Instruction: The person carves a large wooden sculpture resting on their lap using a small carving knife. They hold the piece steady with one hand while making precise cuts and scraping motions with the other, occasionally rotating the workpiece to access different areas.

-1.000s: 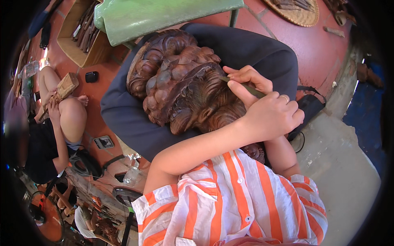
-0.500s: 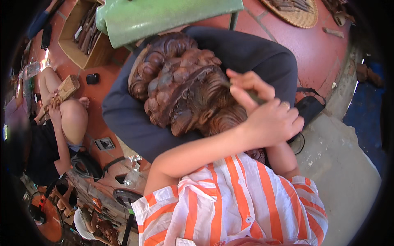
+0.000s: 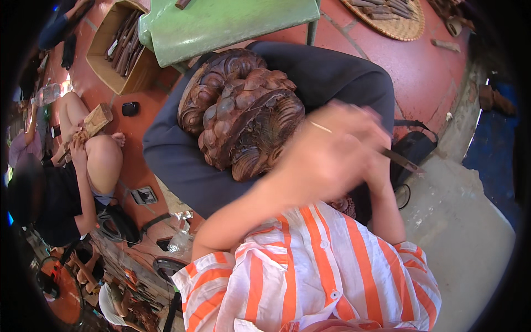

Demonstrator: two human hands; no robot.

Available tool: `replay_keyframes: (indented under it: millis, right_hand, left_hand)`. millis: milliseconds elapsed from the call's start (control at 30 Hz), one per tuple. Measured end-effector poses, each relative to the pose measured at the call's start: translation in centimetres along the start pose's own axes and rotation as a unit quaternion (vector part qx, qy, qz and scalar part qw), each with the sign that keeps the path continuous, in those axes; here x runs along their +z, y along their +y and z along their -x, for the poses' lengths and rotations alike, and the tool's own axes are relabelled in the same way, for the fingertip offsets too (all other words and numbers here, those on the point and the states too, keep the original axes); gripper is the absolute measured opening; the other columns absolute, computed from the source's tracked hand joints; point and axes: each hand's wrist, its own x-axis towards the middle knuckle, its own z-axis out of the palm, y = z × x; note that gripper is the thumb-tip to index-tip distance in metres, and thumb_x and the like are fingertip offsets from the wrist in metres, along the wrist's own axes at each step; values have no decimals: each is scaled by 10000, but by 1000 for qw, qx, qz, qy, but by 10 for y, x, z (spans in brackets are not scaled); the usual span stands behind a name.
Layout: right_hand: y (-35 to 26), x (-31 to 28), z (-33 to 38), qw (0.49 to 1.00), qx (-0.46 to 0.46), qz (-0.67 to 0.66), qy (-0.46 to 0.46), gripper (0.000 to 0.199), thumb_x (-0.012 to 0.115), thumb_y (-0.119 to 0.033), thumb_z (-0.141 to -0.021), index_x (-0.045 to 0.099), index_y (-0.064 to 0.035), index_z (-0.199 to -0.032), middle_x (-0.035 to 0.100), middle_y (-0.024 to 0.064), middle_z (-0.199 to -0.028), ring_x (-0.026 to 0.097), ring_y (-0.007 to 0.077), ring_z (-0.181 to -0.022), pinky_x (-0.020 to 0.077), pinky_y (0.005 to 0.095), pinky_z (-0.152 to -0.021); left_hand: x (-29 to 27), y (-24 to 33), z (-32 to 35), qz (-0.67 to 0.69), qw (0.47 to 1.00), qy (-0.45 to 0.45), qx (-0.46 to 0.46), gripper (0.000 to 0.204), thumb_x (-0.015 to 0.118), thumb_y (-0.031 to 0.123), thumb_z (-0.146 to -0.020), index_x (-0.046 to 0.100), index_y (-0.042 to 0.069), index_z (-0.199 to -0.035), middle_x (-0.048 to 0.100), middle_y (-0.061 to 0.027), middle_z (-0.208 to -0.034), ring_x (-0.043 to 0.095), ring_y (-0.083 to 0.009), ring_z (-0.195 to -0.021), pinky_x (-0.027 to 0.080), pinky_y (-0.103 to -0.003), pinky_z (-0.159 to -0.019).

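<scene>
A dark brown wooden carving [image 3: 243,113], covered with rounded lumps, curls and fine grooves, rests on my lap. My left forearm crosses my body, and my left hand [image 3: 332,152] is over at the right of the carving, its fingers smeared by motion. Behind and partly beneath it is my right hand [image 3: 379,171], largely hidden. From between the hands a slim metal carving chisel [image 3: 405,160] juts out to the right, apart from the wood. It appears to be in my right hand's grip, though the overlap hides the exact hold.
A green plastic stool [image 3: 232,30] stands beyond my knees. A cardboard box [image 3: 102,69] of tools is at far left, and a woven tray [image 3: 381,27] with more tools lies far right. At left another person holds a wooden block [image 3: 98,118]. A black bag [image 3: 412,152] lies at right.
My hands have drawn off the carving. The chisel, earlier against the wood, now points away to the right. My left hand has shifted a little left and blurs.
</scene>
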Motion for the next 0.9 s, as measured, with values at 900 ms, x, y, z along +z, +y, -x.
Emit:
replay_keyframes:
  millis: [900]
  right_hand:
    - [-27, 55, -84, 911, 123, 336, -204, 230, 628, -226, -906, 649, 3, -895, 654, 74, -972, 606, 100, -884, 517, 246, -806]
  left_hand:
    - [-113, -125, 68, -330, 814, 160, -450, 522, 559, 546, -836, 699, 43, -828, 653, -217, -734, 639, -412, -761, 497, -485, -678]
